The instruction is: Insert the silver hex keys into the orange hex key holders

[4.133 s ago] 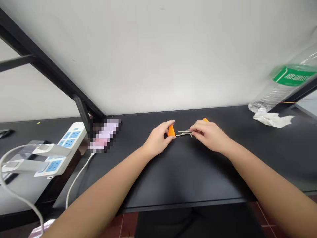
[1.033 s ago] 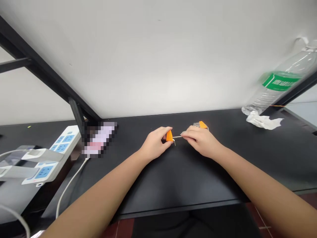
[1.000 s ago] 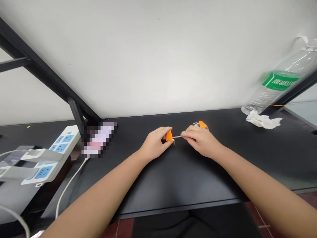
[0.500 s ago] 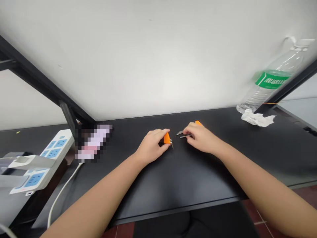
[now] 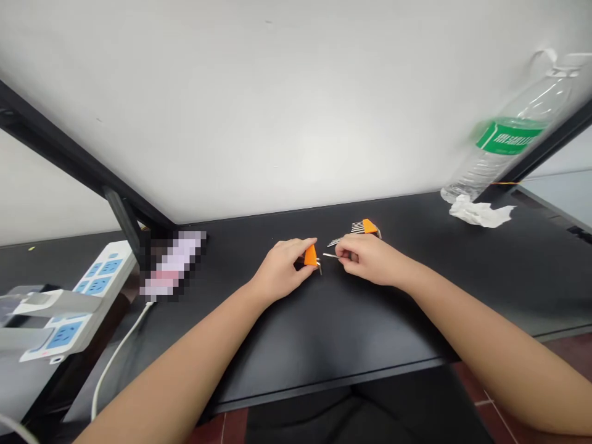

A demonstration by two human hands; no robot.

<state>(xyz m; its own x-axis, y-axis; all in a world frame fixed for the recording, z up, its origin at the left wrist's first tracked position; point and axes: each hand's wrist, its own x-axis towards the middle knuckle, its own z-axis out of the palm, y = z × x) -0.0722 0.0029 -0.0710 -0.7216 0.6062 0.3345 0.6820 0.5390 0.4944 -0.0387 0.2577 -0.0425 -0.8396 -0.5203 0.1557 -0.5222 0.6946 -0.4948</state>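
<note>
My left hand (image 5: 284, 266) is closed on an orange hex key holder (image 5: 310, 256), thumb and fingers on its two sides. Short bent metal ends of hex keys poke out on the holder's right. In my right hand (image 5: 363, 256) is a single hex key (image 5: 330, 255), pinched between thumb and fingers, its straight end pointing left toward the holder with a small gap between them. Behind the right hand a second orange holder (image 5: 369, 226) lies on the black table with several hex keys in it. More loose metal keys (image 5: 336, 240) lie just beyond my right fingers.
A large clear bottle with a green label (image 5: 511, 136) stands at the back right, beside a crumpled tissue (image 5: 481, 213). On the left are a blurred-out phone-like object (image 5: 178, 262) with a white cable (image 5: 120, 345) and a white power strip (image 5: 99, 296). A white wall rises behind the black table (image 5: 342, 333).
My right hand has moved slightly left with the hex key, nearer the holder in my left hand. The second orange holder behind it is now more exposed. The view has tilted a little.
</note>
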